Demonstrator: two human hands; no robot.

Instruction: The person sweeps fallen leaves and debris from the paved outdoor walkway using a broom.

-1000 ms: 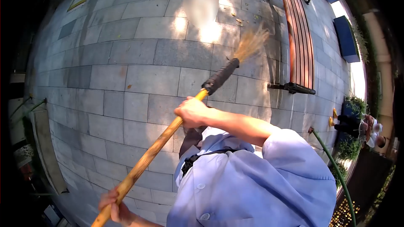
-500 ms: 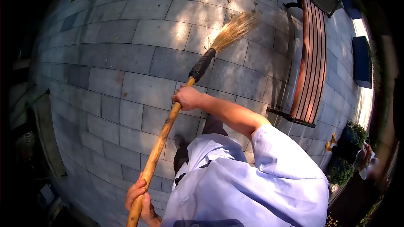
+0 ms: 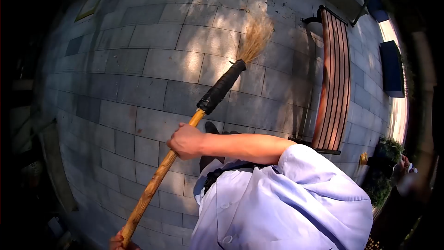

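A straw broom with a long wooden handle slants across the view from lower left to upper middle. My right hand is wrapped round the handle just below the black-taped neck. Down at the bottom left edge, my left hand grips the handle further back; part of it is cut off by the frame. The straw bristles fan out at the far end over the paving, slightly blurred. Whether they touch the ground I cannot tell.
Grey stone paving with sun patches and scattered dry leaves spreads ahead. A slatted wooden bench stands on the right, with a dark blue planter box beyond it. Green plants are at the lower right. My shoe shows below the handle.
Both hands have shifted left and downward in view with the broom. The bristles now point more upward and sit slightly further left. Paving and bench have shifted a little with the camera.
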